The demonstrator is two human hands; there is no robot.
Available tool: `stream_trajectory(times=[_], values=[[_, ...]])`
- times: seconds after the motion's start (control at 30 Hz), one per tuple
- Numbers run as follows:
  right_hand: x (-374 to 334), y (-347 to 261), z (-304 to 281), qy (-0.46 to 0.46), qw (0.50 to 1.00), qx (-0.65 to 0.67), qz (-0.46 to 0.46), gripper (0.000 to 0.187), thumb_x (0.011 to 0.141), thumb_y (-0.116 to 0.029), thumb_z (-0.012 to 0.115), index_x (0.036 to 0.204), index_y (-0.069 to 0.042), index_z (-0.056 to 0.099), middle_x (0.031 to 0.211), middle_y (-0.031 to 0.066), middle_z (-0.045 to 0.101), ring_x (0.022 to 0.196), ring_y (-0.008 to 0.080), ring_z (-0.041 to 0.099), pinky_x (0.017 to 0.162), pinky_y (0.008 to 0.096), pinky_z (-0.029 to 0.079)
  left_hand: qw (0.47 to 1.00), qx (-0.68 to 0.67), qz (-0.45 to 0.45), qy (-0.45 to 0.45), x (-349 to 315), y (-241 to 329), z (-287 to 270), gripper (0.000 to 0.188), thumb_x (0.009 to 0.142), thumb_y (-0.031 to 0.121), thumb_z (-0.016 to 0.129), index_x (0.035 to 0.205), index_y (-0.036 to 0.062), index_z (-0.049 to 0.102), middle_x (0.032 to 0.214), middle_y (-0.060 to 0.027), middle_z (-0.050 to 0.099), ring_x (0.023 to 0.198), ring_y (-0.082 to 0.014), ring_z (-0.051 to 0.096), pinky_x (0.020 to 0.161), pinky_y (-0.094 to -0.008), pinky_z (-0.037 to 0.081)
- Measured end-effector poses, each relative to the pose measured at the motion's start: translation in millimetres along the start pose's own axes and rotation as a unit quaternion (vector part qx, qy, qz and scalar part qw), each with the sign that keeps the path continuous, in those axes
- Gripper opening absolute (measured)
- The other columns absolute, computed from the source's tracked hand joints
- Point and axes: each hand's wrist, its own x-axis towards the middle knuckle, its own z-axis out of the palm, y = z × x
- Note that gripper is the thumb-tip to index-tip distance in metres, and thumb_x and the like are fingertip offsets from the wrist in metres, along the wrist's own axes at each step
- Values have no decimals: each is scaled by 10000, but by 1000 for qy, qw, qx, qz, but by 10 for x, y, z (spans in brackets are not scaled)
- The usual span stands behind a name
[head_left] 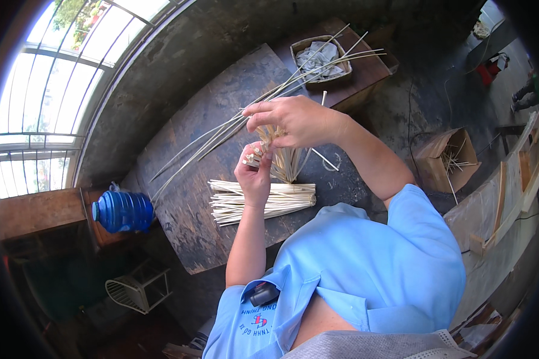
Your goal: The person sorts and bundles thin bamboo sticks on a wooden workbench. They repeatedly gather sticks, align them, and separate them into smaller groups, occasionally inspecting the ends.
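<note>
Fingers of left hand [255, 179]: closed round 1 bundle of cane sticks [253, 159], above table [188, 236]. Right hand [305, 122]: fingers curled at bundle, grip unclear. 1 stick pile [257, 202]: by table's near edge.

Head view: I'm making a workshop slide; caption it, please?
Left hand grips pale sticks beside the right hand, over a table bearing a stick pile.
</note>
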Motion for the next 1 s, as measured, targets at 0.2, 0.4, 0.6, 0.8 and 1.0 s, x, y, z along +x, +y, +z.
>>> stream_trajectory(times=[0.2,0.4,0.6,0.8,1.0], values=[[-27,52,57,24,999,30,-16,197,815,-152,726,1002,-132,670,1277,-15,648,1046,250,661,911,401,539,1000,-13,-12,7,10,18,2,163,979,114,703,1083,-9,678,1055,-6,636,914,-62,559,801,-217,452],[-30,33,-7,-1,998,57,10,143,835,-152,716,965,-117,669,1171,2,659,990,246,670,879,389,541,1000,-15,3,15,29,21,13,163,980,119,703,1085,-4,682,1049,-2,635,900,-58,560,789,-216,448],[-15,62,7,1,997,71,-11,163,847,-164,709,1005,-127,692,1127,19,676,1000,255,669,883,392,541,1000,-22,2,8,47,8,18,151,988,115,691,1083,-1,685,1047,-1,637,903,-61,560,797,-220,447],[-9,-16,-27,11,997,61,-38,212,830,-206,740,1024,-128,705,1066,49,668,996,272,671,867,409,542,999,-37,3,9,41,31,27,143,989,115,688,1067,-5,679,1061,-8,637,911,-64,561,800,-222,446],[29,-58,45,11,999,40,-18,141,816,-205,748,908,-107,702,1026,56,665,970,273,669,851,406,538,1000,-18,-11,-1,34,20,-8,159,988,122,691,1072,-13,676,1084,-28,642,943,-82,571,820,-224,447]])
